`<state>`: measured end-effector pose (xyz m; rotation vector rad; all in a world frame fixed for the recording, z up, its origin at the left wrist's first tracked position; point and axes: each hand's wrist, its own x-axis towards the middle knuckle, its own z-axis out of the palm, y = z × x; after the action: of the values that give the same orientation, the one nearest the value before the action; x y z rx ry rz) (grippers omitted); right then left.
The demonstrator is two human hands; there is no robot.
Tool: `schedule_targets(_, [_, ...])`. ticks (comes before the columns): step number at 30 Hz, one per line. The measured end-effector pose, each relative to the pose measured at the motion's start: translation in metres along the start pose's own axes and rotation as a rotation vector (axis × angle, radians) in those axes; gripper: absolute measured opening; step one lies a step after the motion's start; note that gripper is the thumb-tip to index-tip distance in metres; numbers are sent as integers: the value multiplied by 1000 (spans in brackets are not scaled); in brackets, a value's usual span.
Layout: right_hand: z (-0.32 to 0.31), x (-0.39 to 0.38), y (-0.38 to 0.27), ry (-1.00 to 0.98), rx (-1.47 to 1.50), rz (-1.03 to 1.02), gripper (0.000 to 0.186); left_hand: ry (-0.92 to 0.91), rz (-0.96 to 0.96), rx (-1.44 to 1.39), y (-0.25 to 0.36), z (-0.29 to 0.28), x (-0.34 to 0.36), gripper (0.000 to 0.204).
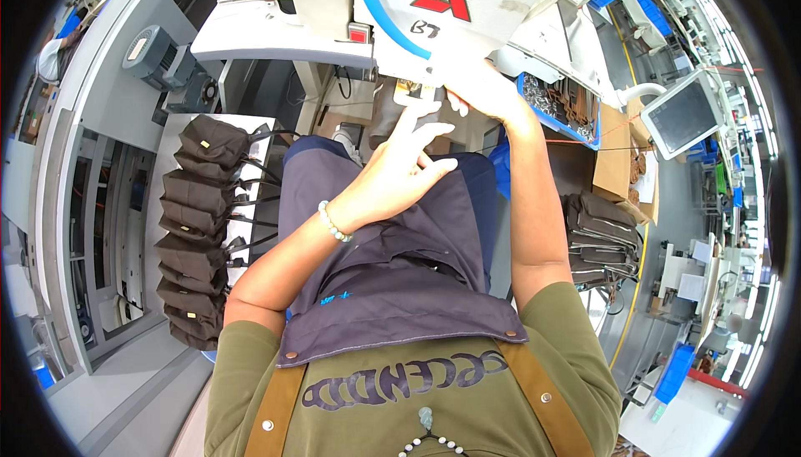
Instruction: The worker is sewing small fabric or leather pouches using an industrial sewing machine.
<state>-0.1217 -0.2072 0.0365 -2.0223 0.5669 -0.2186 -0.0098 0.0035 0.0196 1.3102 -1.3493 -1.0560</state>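
A white sewing machine [492,7] with a blue curved stripe and a red emblem stands in front of me. My left hand [392,175] is raised below its head, fingers stretched and thumb apart, with the fingertips close to the lit needle area [413,92]. It holds nothing that I can see. From the other side my right hand [484,92] reaches to the same spot, its fingers bent and close together. Glare washes out that hand, and anything small between its fingers is hidden. Under the needle area sits a dark brown piece [385,115], partly covered by my left hand.
Several dark bags [193,236] with thin straps stand in a row on a white table at left. At right are a blue tray [580,134] of metal hardware and brown strips, a cardboard box [613,153], stacked dark bags [602,236] and a screen [684,113].
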Motion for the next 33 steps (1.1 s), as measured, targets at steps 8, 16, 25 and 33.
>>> schedule_targets(8, [-3, 1, 1, 39, 25, 1, 23, 42, 51, 1, -6, 2, 5, 46])
schedule_targets(16, [11, -19, 25, 173, 162, -56, 24, 58, 84, 80, -3, -8, -14, 44])
schedule_targets(25, [18, -36, 54, 468, 218, -50, 30, 402, 50, -133, -36, -92, 12, 24])
schedule_targets(33, [70, -21, 69, 545, 266, -200, 28, 327, 14, 277, -76, -81, 64, 35])
